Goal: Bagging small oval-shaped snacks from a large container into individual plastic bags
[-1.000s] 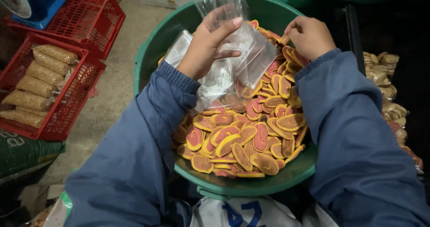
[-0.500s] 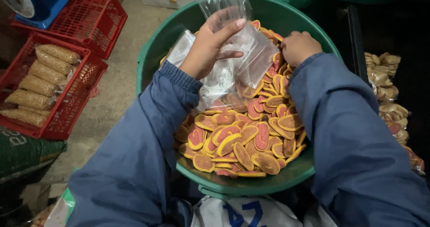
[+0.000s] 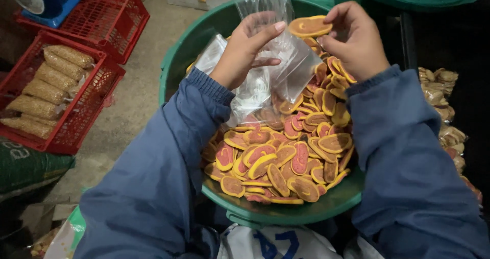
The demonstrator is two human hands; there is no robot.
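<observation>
the right hand is rising from the basin, pinching a biscuit flat, just right of the clear bag the left hand is gripping, top centre.

a bare concrete floor carries two red plastic crates, one holding filled snack bags, beside a large green tub of red-and-yellow crackers.
</observation>
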